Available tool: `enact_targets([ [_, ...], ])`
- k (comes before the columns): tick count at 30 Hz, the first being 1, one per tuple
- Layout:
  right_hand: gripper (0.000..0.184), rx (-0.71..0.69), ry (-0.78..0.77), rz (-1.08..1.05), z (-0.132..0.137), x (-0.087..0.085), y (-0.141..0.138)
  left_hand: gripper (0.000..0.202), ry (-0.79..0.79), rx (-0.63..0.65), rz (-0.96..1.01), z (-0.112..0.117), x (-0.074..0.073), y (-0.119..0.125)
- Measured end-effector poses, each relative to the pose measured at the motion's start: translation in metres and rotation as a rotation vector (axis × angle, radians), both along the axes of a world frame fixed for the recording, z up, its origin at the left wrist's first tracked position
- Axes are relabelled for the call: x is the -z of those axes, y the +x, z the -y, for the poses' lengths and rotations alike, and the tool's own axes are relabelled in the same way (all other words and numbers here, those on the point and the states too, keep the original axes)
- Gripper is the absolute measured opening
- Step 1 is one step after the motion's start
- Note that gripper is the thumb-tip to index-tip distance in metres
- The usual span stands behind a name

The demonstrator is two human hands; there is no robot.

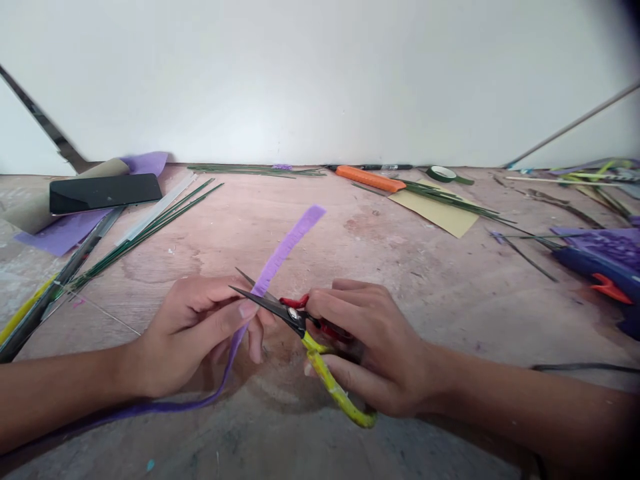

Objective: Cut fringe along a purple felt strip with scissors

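A long purple paper strip is pinched between the thumb and fingers of my left hand. Its upper end sticks up past the fingertips, with small nicks along one edge; the rest trails down and left below my wrist. My right hand grips a pair of scissors with black blades, one yellow handle and one red handle. The blades are parted and lie across the strip just above my left thumb. Whether they touch the paper I cannot tell.
At left lie a phone on purple paper and a roll, and green wires. An orange cutter, a yellow card and green tape are at the back. A blue glue gun lies at right beside purple scraps.
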State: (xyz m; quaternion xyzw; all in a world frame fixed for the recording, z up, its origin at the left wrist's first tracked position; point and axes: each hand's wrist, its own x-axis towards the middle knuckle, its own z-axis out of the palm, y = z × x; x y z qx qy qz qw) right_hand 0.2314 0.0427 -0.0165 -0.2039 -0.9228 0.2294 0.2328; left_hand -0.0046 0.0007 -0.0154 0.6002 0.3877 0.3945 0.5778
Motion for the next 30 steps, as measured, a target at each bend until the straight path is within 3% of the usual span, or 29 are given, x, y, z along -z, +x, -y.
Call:
enact_targets([
  [10, 0.026, 0.022, 0.002, 0.047, -0.0002, 0.0004, 0.0004, 0.024, 0.134, 0.008, -0.024, -0.0015, -0.0071, 0.0040],
  [30, 0.027, -0.050, -0.006, -0.001, -0.0017, 0.0036, 0.0021, 0.022, 0.159, 0.030, -0.113, -0.0030, -0.0078, 0.0037],
])
